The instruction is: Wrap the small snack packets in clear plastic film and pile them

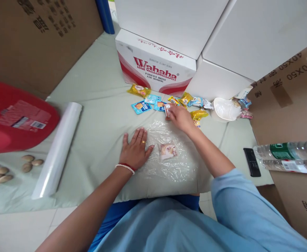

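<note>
- fingers (137, 137) of the left hand (134, 152) are fanned out and released, palm down at the left edge of a crinkled sheet of clear plastic film (185, 168).
- on that film, between the two forearms, lies a wrapped snack (168, 151) in a pale pink packet, apart from both hands.
- under the film is the tabletop (98, 140), covered in pale green cloth.
- to the left, a long white roll (57, 150) lies aslant beside a red jug (19, 119) and some brown rounded objects (0, 170).
- to the right, a dark phone (251, 162) lies just beside two clear bottles (281, 150) on their sides.
- farther in, the right hand (180, 118) bends its fingers over a small white-and-brown packet (167, 110), touching it; whether they pinch it cannot be told.
- blue packets (142, 107) lie just left of it; yellow-wrapped snacks (186, 99) lie around and beyond.
- a white tub (225, 110) stands right of these, near more small packets.
- behind the snacks stands a white-and-red wahaha carton (156, 68), larger white boxes (169, 21) above it.
</note>
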Demonstrator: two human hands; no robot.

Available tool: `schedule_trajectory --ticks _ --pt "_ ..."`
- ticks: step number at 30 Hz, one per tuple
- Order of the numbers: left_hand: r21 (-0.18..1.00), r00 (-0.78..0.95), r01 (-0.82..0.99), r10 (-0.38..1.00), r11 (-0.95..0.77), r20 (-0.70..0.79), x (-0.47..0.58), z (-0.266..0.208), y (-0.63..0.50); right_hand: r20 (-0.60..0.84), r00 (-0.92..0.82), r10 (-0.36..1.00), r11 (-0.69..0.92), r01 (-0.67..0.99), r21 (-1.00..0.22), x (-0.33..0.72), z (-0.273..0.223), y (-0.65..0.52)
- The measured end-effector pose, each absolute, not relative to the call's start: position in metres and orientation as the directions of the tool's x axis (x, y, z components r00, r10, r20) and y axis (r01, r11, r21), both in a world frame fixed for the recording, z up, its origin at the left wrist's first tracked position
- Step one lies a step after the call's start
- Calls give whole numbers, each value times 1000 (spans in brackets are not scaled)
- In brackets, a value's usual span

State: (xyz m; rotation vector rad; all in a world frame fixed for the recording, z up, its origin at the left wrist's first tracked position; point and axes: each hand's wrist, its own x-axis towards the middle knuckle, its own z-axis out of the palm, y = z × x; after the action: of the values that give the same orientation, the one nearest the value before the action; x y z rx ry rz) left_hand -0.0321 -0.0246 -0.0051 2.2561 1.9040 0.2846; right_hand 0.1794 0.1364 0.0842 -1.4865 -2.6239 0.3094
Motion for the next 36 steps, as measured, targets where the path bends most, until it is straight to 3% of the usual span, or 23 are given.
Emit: schedule_trajectory --ticks 4,6,8,13,16,20,22,24,26,29,32,36 --pt "261 157 952 987 -160 33 -33 -4 -24 -175 -481 859 483 875 -36 130 84 202" --pt "263 158 951 987 -160 29 -33 -4 -25 -300 -442 845 467 884 12 114 79 215" --pt "262 161 951 987 -161 22 -32 -4 -25 -330 -418 846 454 890 36 108 73 219" --pt "255 161 954 987 -159 15 -33 -3 -25 -89 -478 874 477 878 -34 128 69 214" --pt "261 157 953 987 -156 16 -33 -3 -25 191 -466 864 498 848 -182 153 82 197" --pt "281 160 946 987 -159 17 -33 -2 -26 514 -270 814 515 744 -426 189 108 134" --pt "291 165 943 986 -164 20 -33 -1 -26 553 -252 794 538 715 -447 206 112 91" --pt "298 169 939 985 -169 27 -33 -2 -26 568 -339 750 599 713 -365 219 105 48" --pt "301 168 938 985 -172 40 -32 -2 -26 517 -493 700 674 694 -251 226 89 12" --pt "299 160 939 986 -168 53 -32 -3 -26 276 -724 633 773 611 -173 229 60 -20" --pt "292 160 941 985 -170 57 -31 -3 -27 71 -797 600 786 571 -239 228 47 -26" --pt "283 160 943 984 -177 81 -31 -4 -27 -31 -745 666 707 645 -291 230 53 -8"
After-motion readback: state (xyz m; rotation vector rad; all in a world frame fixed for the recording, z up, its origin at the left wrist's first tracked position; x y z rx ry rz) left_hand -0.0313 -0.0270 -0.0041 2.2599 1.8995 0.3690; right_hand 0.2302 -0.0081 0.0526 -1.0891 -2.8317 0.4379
